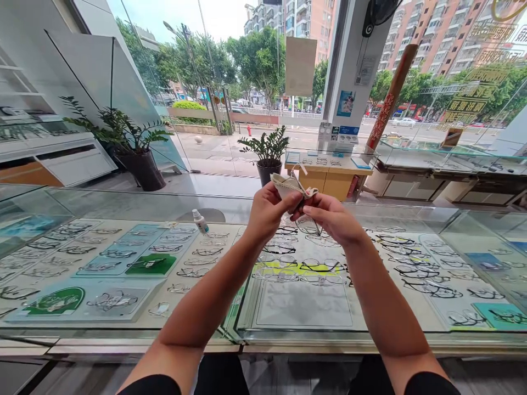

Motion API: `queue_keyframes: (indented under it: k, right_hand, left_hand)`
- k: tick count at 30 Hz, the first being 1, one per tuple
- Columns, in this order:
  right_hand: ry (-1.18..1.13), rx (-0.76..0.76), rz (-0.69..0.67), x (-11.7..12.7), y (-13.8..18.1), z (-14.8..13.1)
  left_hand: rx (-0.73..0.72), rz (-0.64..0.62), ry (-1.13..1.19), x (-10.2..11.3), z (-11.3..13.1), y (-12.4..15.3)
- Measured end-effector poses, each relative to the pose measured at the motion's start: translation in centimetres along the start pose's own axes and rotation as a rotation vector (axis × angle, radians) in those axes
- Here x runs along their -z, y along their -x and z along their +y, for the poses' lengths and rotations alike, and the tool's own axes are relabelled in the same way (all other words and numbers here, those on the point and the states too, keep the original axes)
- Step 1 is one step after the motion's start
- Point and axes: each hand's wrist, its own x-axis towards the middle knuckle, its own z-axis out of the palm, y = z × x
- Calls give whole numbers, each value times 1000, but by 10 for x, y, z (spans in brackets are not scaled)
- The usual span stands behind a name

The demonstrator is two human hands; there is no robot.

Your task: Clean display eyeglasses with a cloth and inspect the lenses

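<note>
Both of my hands are raised close together above the glass counter. My left hand (pixel 267 213) pinches a folded cream cloth (pixel 285 186) between thumb and fingers. Beside it, my right hand (pixel 336 220) is closed on a pair of eyeglasses (pixel 308 225), one lens hanging just below the fingers. The cloth is wrapped around part of the glasses, so much of the frame is hidden. A small white spray bottle (pixel 200 221) stands on the counter to the left of my left hand.
The glass display counter (pixel 296 336) spans the view, with rows of eyeglasses (pixel 321 265) under its top. Two potted plants (pixel 268 151) stand beyond it, one farther left. A lower display cabinet (pixel 329 184) is by the window.
</note>
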Motion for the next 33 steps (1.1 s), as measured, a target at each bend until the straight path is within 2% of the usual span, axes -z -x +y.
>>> queue_keyframes:
  k: [4, 7, 9, 12, 14, 16, 21, 27, 33]
  right_hand:
    - [67, 42, 11, 0, -2, -15]
    - [98, 26, 26, 6, -3, -13]
    - [98, 11, 29, 12, -4, -12]
    - [72, -15, 18, 19, -6, -12]
    - [53, -38, 14, 21, -7, -13]
    - [45, -49, 19, 22, -8, -13]
    - [27, -31, 31, 19, -5, -11]
    - [56, 15, 28, 10, -2, -13]
    - [97, 24, 52, 9, -1, -12]
  left_hand:
    - [-72, 65, -19, -14, 3, -7]
    - [-42, 55, -52, -9, 0, -9]
    - [-13, -2, -88, 0, 1, -12]
    - [49, -158, -135, 14, 8, -16]
    - [83, -241, -132, 18, 14, -17]
    - [112, -272, -93, 18, 17, -17]
    - [159, -238, -1, 9, 17, -12]
    - [230, -225, -43, 7, 19, -9]
    - [206, -135, -37, 4, 17, -7]
